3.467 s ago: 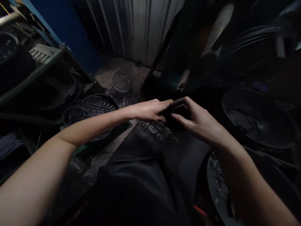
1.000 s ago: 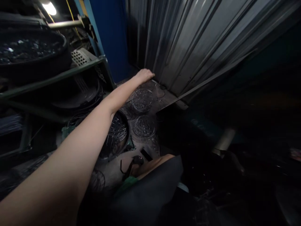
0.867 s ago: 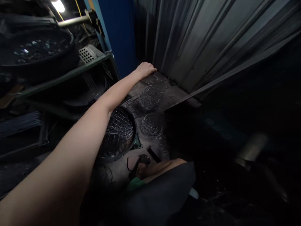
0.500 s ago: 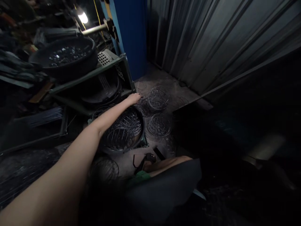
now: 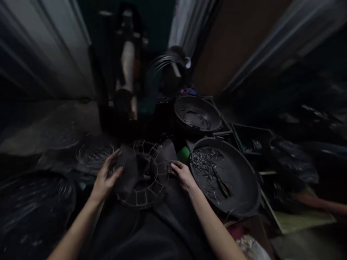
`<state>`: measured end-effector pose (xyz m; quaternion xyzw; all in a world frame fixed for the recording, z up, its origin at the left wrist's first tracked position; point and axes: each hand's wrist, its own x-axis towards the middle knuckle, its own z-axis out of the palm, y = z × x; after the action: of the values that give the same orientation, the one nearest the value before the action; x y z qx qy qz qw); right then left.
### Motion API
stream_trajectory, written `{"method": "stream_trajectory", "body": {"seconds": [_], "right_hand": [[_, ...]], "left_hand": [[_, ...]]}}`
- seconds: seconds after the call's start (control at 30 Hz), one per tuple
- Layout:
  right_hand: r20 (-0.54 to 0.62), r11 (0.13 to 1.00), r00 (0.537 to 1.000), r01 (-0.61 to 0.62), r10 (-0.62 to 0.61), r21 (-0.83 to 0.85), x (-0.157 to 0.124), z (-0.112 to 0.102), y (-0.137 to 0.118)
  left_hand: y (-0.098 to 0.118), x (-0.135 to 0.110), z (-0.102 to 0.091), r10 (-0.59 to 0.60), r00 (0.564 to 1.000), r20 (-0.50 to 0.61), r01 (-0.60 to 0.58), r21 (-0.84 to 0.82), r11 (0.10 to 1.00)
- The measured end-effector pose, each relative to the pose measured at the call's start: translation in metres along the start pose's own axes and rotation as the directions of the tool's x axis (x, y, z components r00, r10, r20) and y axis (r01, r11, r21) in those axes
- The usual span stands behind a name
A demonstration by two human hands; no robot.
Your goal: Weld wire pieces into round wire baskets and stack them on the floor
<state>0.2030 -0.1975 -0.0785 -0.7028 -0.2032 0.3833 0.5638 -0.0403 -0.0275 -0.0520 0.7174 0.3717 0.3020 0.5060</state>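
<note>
A round wire frame [image 5: 146, 198] with short crosspieces lies in front of me, above dark cloth at my lap. My left hand [image 5: 106, 177] is at its left side, thumb and fingers apart, with a dark flat panel beside the fingertips. At the right edge of the frame, my right hand [image 5: 183, 174] has thumb and fingers pinched together. Something small and dark shows at those fingertips, too dim to name. Close to my right forearm is a wide black pan [image 5: 240, 180], holding a heap of short bent wires [image 5: 206, 160] and pliers [image 5: 222, 183].
A second black basin [image 5: 197, 112] with wire pieces stands behind the pan. Wire rings [image 5: 96, 153] lie on the left, near a large dark tub [image 5: 72, 191]. Machine parts [image 5: 127, 65] rise ahead. Another person's arm [image 5: 320, 202] reaches in from the right.
My view has swung right, away from the shelf and blue panel. My left hand has come back from the wire rings on the floor. My right hand and the wire frame now show.
</note>
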Motion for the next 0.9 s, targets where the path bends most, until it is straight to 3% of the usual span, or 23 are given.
{"method": "stream_trajectory", "body": {"seconds": [0.07,0.17,0.3,0.43,0.57,0.73,0.83,0.9], "right_hand": [[-0.121,0.981,0.99,0.052,-0.075,-0.184,0.009,-0.013,-0.001],[-0.208,0.894,0.947,0.137,-0.244,-0.427,0.042,-0.032,-0.023],[-0.208,0.683,0.9,0.124,-0.383,-0.72,0.131,-0.078,-0.083],[-0.096,0.401,0.948,0.035,-0.302,-0.915,0.24,-0.11,-0.125],[0.027,0.149,0.996,0.039,-0.081,-0.988,0.312,-0.105,-0.116],[0.058,-0.02,0.998,0.058,0.008,-0.998,0.331,-0.104,-0.091],[0.041,-0.055,0.996,0.037,-0.082,-0.998,0.325,-0.117,-0.094],[0.0,-0.052,0.978,-0.012,-0.208,-0.999,0.318,-0.13,-0.108]], "left_hand": [[-0.021,0.004,0.014,-0.095,0.994,-0.047,0.102,0.162,0.982],[-0.04,0.005,0.027,-0.119,0.993,-0.024,0.121,0.199,0.972],[-0.043,0.01,0.038,-0.123,0.984,-0.127,0.141,0.14,0.98],[-0.048,0.017,0.043,-0.148,0.972,-0.183,0.169,0.107,0.98],[-0.052,0.02,0.044,-0.14,0.971,-0.195,0.167,0.128,0.978],[-0.033,0.016,0.047,-0.135,0.925,-0.355,0.183,0.106,0.977],[-0.026,0.015,0.052,-0.186,0.902,-0.388,0.212,0.024,0.977],[-0.03,0.015,0.055,-0.194,0.911,-0.364,0.206,-0.006,0.978]]}}
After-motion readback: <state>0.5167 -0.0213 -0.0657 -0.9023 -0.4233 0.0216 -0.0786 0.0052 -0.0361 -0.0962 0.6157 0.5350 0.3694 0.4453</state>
